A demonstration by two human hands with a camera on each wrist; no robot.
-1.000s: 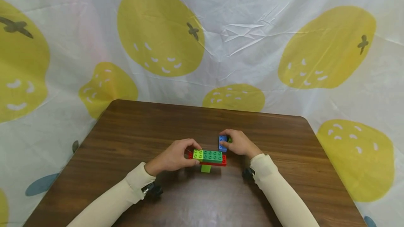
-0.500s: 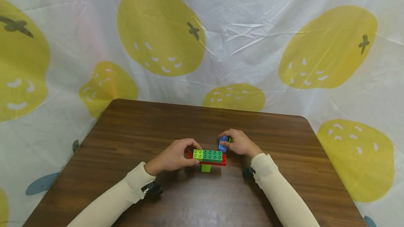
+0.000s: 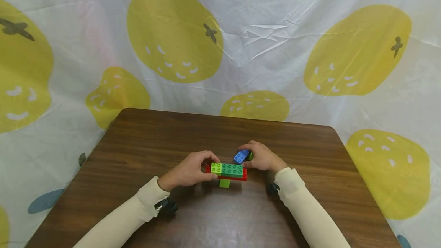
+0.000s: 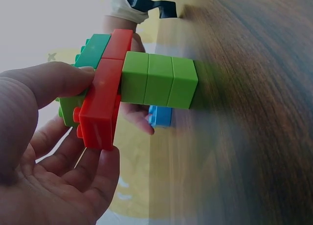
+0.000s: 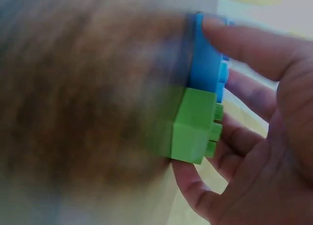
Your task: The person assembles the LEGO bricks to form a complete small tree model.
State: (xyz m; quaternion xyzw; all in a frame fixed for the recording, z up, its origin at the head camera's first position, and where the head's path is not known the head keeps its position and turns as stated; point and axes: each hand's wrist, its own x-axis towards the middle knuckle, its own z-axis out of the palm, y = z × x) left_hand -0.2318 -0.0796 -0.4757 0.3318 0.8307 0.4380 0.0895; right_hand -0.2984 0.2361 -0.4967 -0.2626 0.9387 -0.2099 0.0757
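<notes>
Far left, the white cloth backdrop (image 3: pixel 255 37) with its yellow fruit print drops behind the brown wood-grain table (image 3: pixel 220 221), and in from the corner comes a cream left sleeve (image 3: pixel 117 213), a black wrist device (image 3: pixel 169 206) at its cuff. Here's the left hand (image 3: pixel 187 170), and it's a pinch: thumb on the near side, fingers on the far side, around the left end of a toy-brick build. On top, a two-by-two lime brick (image 3: pixel 216 167) sits flush against a two-by-four dark green brick (image 3: pixel 232 169), both over red bricks (image 4: pixel 100 95) whose studs peek out at either end; underneath, the left wrist view picks out a post of three light green bricks (image 4: pixel 160 80). Just beyond the right end, a blue brick (image 3: pixel 240 156) lies at a slant, touching a green brick (image 5: pixel 195 124); whether the pair rests on the table, I can't tell. The right hand (image 3: pixel 262 156) grips both, thumb against the blue, a finger bent to the green's end. Rightmost, another black device (image 3: pixel 273 189) and the cream right sleeve (image 3: pixel 313 209).
</notes>
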